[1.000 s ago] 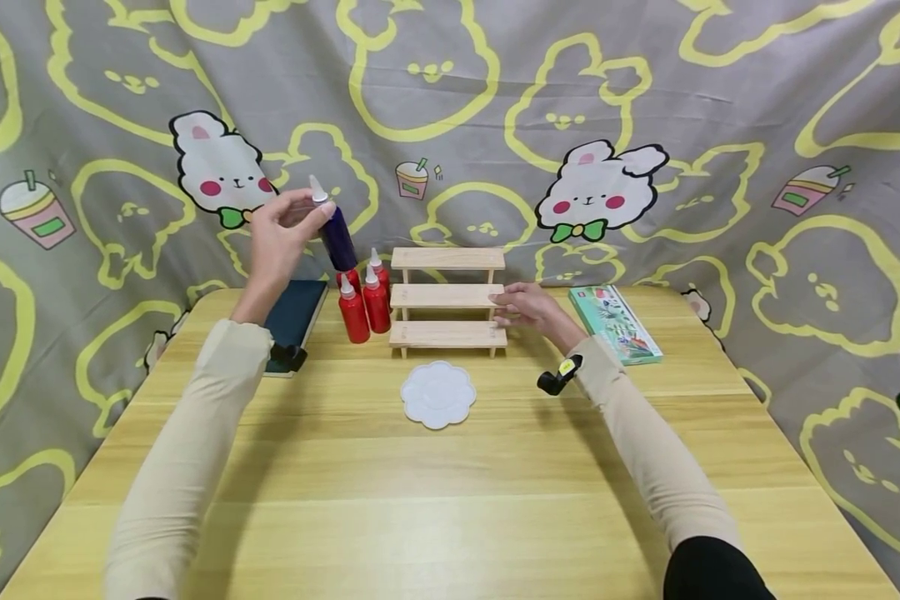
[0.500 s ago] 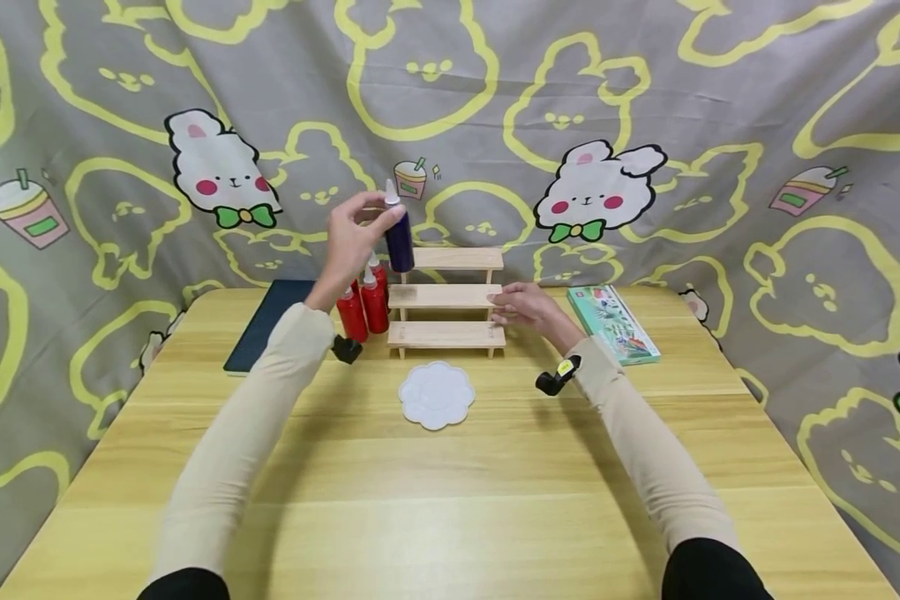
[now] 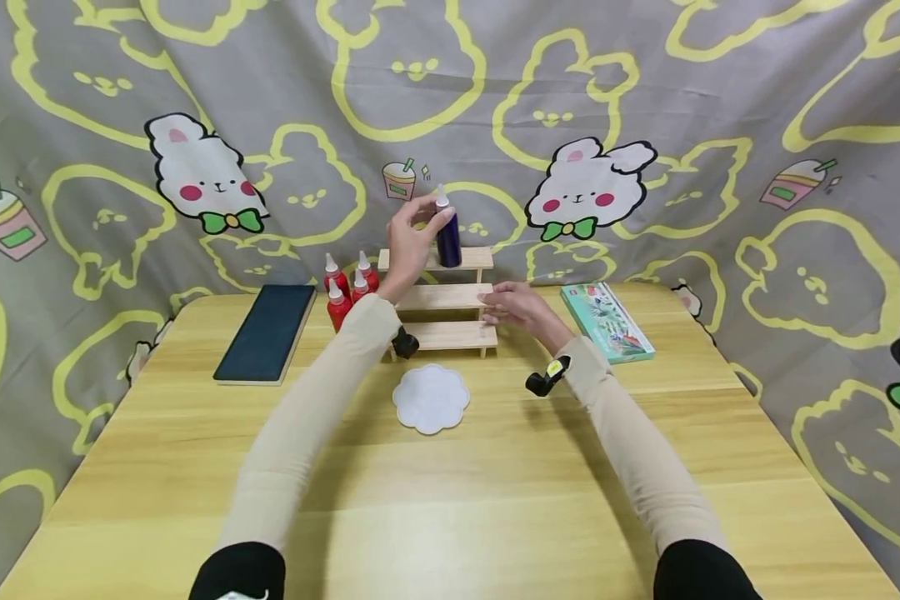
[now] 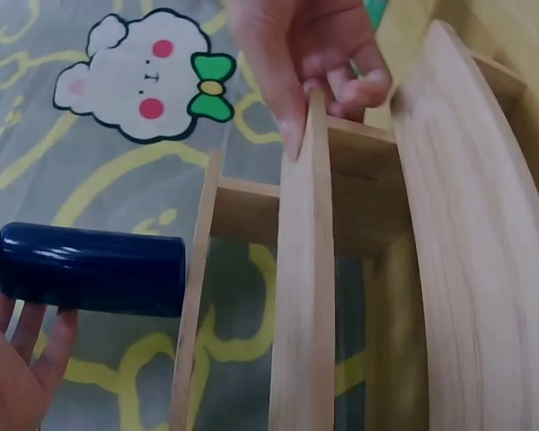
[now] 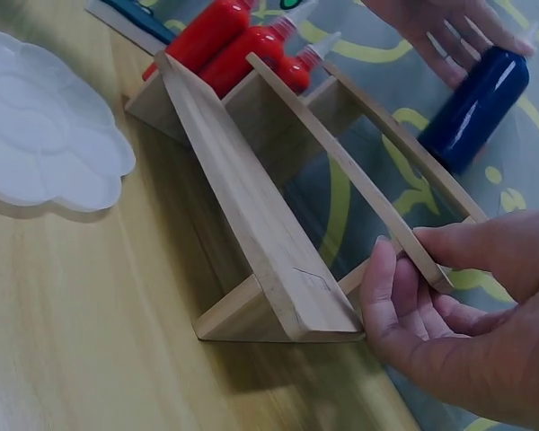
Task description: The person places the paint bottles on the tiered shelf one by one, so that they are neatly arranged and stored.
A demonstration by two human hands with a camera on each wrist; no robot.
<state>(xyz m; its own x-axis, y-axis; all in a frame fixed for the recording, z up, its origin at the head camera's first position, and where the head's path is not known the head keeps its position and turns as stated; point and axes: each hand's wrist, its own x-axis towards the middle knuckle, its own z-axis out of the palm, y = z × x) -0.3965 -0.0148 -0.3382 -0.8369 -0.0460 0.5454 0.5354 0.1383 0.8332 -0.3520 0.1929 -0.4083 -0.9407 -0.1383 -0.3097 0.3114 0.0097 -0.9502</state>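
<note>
A dark blue squeeze bottle (image 3: 449, 237) with a white pointed nozzle stands nearly upright at the top step of a three-tier wooden rack (image 3: 446, 296). My left hand (image 3: 409, 243) pinches it near the cap, thumb on the near side. In the left wrist view the base of the blue bottle (image 4: 99, 269) meets the top board or sits very close to it. My right hand (image 3: 523, 307) grips the right end of the middle board, with the thumb (image 5: 467, 244) on top and fingers curled beneath, as the right wrist view shows.
Several red squeeze bottles (image 3: 339, 307) with white nozzles stand left of the rack, partly behind my left forearm. A dark book (image 3: 266, 333) lies farther left. A white flower-shaped palette (image 3: 431, 400) lies before the rack, and a green box (image 3: 607, 323) to its right.
My left hand has carried the blue bottle rightward from above the red bottles to the rack's top step, and lower at the end. The right hand keeps its grip on the rack.
</note>
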